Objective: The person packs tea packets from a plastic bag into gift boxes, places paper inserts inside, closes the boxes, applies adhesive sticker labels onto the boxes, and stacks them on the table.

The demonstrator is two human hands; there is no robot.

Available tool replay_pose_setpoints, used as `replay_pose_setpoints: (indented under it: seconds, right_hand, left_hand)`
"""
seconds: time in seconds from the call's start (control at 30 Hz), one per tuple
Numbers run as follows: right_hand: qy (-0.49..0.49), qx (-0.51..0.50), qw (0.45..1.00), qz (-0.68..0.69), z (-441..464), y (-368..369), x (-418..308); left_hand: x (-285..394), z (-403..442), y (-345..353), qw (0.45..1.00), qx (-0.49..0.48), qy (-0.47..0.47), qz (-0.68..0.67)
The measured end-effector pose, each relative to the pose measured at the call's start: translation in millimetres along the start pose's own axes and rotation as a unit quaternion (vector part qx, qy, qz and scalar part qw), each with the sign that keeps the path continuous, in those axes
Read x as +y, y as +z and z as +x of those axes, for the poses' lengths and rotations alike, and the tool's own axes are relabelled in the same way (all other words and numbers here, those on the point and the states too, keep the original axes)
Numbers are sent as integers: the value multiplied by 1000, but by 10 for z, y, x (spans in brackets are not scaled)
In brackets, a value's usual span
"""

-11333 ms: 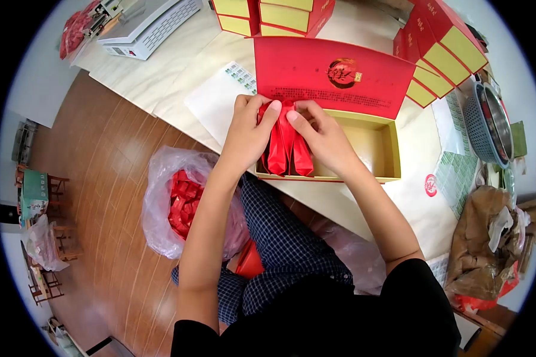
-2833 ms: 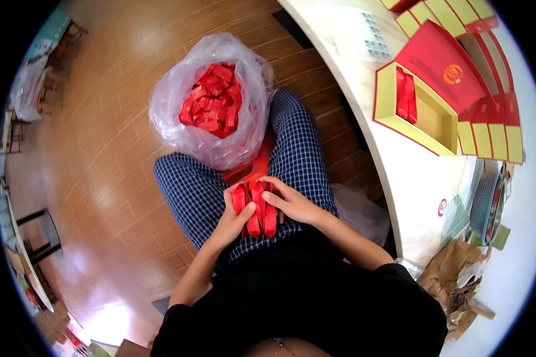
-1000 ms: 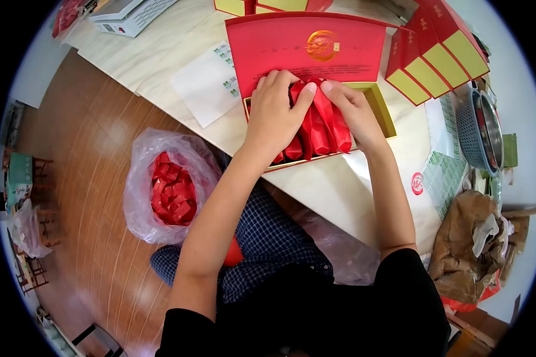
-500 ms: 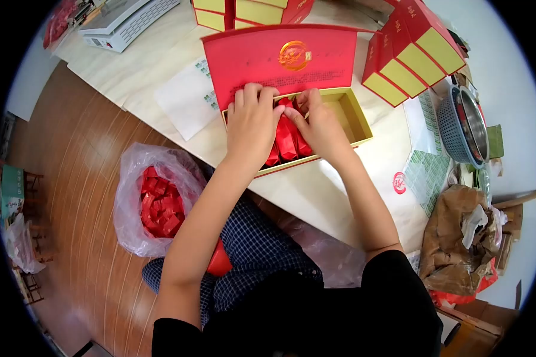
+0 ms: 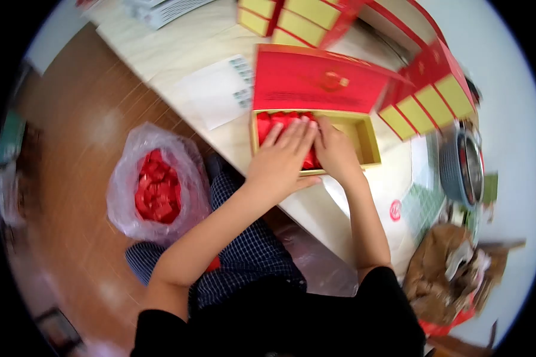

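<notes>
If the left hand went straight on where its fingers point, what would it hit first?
Probably the raised red lid of the yellow-lined cardboard box, just past the shiny red packets under the left hand, though its height is hard to judge.

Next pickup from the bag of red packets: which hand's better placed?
Left, probably. The left hand is over the box's red packets, nearer the plastic bag; the right hand is farther across, beside the box's unfilled end.
</notes>
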State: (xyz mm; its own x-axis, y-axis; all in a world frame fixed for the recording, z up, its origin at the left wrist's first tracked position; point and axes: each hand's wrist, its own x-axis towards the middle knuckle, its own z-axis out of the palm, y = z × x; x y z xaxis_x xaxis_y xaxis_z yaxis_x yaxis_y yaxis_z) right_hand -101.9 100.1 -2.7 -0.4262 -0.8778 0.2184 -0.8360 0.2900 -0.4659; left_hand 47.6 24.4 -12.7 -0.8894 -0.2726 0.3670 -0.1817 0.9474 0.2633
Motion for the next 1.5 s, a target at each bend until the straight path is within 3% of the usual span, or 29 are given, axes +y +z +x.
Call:
replay_pose_setpoints:
  seconds: [0.13, 0.2, 0.23, 0.27, 0.3, 0.33, 0.47, 0.57, 0.63, 0.77, 0.8, 0.87, 0.9, 0.97, 1.07, 1.13, 1.17, 1.2, 1.23, 1.33, 1.37, 1.5]
  right_hand:
    - [78, -85, 993, -20, 30, 48, 112]
    - [18, -62, 996, -63, -8, 55, 129]
    - [-35, -85, 981, -172, -8, 75, 354]
    - [103, -60, 977, -179, 7, 19, 9]
    - [90, 64, 986, -125, -8, 11, -139]
    - [-28, 151, 983, -100, -23, 0, -132]
    - [-88, 205, 975, 0, -161, 55, -850]
    - [-231, 98, 967, 34, -264, 555, -1494]
    - [-283, -51, 954, 90, -252, 1007, -1910]
    - [-244, -204, 940, 125, -65, 2387, -2197]
    - [-206, -245, 938, 131, -14, 2766, -2213]
    - [-106, -330, 924, 163, 102, 3668, -2127]
    - [-84, -345, 915, 191, 180, 4078, -2124]
    - [-81, -350, 902, 239, 392, 4990, -1980]
    - [-97, -344, 930, 88, 745, 6089, -1946]
    - [-90, -365, 926, 44, 909, 6608, -1978]
    - [-101, -369, 923, -28, 953, 6635, -2185]
    - [-113, -451, 885, -28, 1096, 6934, -2103]
    - [-146, -467, 869, -78, 1097, 7085, -2165]
    - [-244, -436, 843, -198, 960, 7390, -2329]
    - [-286, -400, 844, -215, 903, 7462, -2358]
    - [-229, -425, 861, -160, 1153, 7827, -2452]
  left_hand:
    - [4, -22, 17, 997, 58, -19, -53]
    - [-53, -53, 44, 972, 158, 33, -168]
    - [-118, -149, -8, 955, 195, 45, -219]
    - [-191, -271, -69, 933, 231, 60, -269]
    - [-251, -468, -157, 922, 269, 25, -278]
    - [-354, -667, -178, 905, 301, -14, -299]
    - [-903, -1817, -183, 854, 361, -255, -274]
    - [-1272, -2678, -115, 791, 396, -410, -223]
    - [-1470, -3049, -182, 727, 427, -481, -237]
    - [-2066, -3621, -208, 633, 473, -566, -237]
    - [-2200, -3682, -250, 606, 466, -595, -248]
    - [-2608, -3884, -26, 584, 498, -568, -297]
    - [-2790, -3950, 63, 570, 496, -582, -302]
    - [-3122, -3992, 135, 602, 381, -621, -326]
    - [-3554, -3987, 318, 607, 375, -605, -355]
    - [-3712, -3990, 438, 576, 360, -635, -368]
    - [-3764, -3974, 498, 556, 350, -654, -374]
    - [-3792, -3943, 569, 566, 335, -658, -367]
    - [-3800, -3891, 581, 574, 336, -640, -384]
    - [-3823, -3855, 619, 575, 322, -620, -425]
    - [-3841, -3867, 620, 541, 299, -648, -445]
    - [-3936, -4011, 598, 508, 313, -667, -446]
